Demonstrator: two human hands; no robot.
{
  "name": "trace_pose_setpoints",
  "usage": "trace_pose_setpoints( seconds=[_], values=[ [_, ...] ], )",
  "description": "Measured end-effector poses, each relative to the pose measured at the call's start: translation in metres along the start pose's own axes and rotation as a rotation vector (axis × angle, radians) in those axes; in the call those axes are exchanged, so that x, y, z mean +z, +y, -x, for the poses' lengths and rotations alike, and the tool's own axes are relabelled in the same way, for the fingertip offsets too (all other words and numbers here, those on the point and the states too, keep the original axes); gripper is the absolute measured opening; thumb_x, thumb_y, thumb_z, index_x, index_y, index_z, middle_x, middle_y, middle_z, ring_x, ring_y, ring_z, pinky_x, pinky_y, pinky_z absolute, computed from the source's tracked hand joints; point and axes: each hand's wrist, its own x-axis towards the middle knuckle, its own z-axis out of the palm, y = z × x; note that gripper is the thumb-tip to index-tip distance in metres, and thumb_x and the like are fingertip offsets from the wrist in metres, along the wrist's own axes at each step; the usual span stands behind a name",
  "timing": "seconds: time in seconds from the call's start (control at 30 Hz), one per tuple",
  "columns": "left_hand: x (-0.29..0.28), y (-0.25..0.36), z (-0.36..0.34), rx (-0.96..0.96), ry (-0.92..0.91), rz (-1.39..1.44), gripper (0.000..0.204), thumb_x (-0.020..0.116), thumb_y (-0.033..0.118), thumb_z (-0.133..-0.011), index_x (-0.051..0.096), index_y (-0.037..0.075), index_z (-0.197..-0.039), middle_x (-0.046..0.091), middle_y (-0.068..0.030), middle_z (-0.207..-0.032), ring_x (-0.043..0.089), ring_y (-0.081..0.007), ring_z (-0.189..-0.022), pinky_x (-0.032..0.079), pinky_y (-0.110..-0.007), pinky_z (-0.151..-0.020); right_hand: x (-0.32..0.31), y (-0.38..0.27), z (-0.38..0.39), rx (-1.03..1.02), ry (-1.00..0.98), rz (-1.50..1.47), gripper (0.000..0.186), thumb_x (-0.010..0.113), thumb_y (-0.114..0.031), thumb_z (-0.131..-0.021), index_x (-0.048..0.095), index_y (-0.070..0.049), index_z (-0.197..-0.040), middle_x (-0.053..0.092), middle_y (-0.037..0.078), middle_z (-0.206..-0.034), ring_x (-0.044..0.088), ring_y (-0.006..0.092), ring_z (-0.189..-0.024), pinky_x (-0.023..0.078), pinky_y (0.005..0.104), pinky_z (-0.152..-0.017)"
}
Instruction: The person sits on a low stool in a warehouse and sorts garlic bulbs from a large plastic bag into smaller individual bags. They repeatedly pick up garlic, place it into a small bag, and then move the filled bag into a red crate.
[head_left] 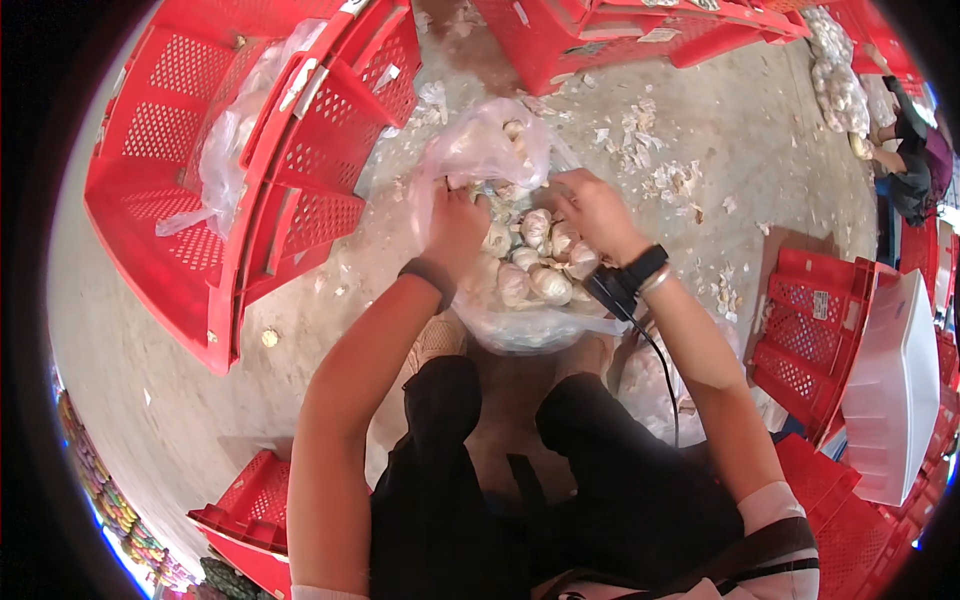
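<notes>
A clear plastic bag (480,150) full of whole garlic bulbs (548,284) lies gaping on the floor between my feet. The bulbs are white with pinkish-purple skins. My left hand (458,228) is closed at the bag's left rim, its fingertips partly hidden by the plastic. On the opposite side, my right hand (598,212) bends over the bulbs, fingers curled in at the bag's right edge. A few more bulbs show through the raised far flap of the bag. A black device with a cable (612,290) hangs by my right wrist.
Red perforated crates (330,190) stand at left, one holding another plastic bag (235,130). More red crates are at the far side (640,40) and right (805,330), beside a white foam box (890,385). Garlic skins (675,180) litter the concrete floor. Another person (910,150) is at far right.
</notes>
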Motion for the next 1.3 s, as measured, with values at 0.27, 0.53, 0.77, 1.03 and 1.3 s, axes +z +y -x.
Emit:
trace_pose_setpoints(
  seconds=[0.27,0.53,0.77,1.03,1.3],
  values=[
    [-0.020,-0.012,0.003,-0.063,-0.037,0.237,0.028,0.058,0.001,-0.069,0.054,0.002,-0.096,0.058,-0.0133,-0.085,0.062,-0.0253,-0.073,0.047,-0.035,-0.069,0.045,0.034,-0.034,-0.048,-0.001,0.035,0.015,0.062,-0.012,-0.076,0.056,0.002,-0.076,0.058,0.020,-0.090,0.060,0.0343,-0.080,0.048,0.0418,-0.069],
    [-0.080,-0.014,0.033,-0.159,0.027,1.496,0.013,0.054,0.015,-0.090,0.054,0.005,-0.099,0.058,-0.0081,-0.100,0.059,-0.0163,-0.082,0.048,-0.027,-0.072,-0.012,-0.018,0.011,0.646,0.056,-1.578,0.015,0.048,-0.012,-0.091,0.054,-0.001,-0.084,0.059,0.017,-0.107,0.062,0.0256,-0.089,0.054,0.0314,-0.070],
    [-0.124,0.014,0.041,-0.344,-0.350,2.403,0.033,0.048,0.009,-0.092,0.045,0.008,-0.126,0.057,-0.0077,-0.115,0.059,-0.0195,-0.102,0.056,-0.031,-0.078,-0.022,-0.030,0.044,0.671,-0.091,-1.974,0.027,0.052,-0.023,-0.090,0.059,0.002,-0.096,0.063,0.013,-0.088,0.064,0.0221,-0.081,0.056,0.0315,-0.060],
    [-0.118,0.016,0.043,-0.165,-0.208,2.014,0.030,0.046,0.006,-0.092,0.046,0.004,-0.122,0.059,-0.0100,-0.109,0.063,-0.0197,-0.089,0.058,-0.030,-0.068,-0.034,-0.052,0.052,0.496,-0.178,-1.583,0.024,0.057,-0.006,-0.084,0.056,0.002,-0.106,0.061,0.008,-0.092,0.061,0.0146,-0.080,0.050,0.0271,-0.063],
    [-0.102,0.030,0.051,-0.317,-0.075,1.814,0.020,0.044,0.008,-0.093,0.044,0.002,-0.113,0.062,-0.0125,-0.087,0.065,-0.0184,-0.067,0.055,-0.028,-0.055,-0.032,-0.066,0.053,0.010,-0.178,-0.555,0.059,0.072,-0.014,-0.071,0.046,-0.001,-0.122,0.061,0.011,-0.100,0.061,0.0238,-0.091,0.046,0.0324,-0.082]
  ],
)
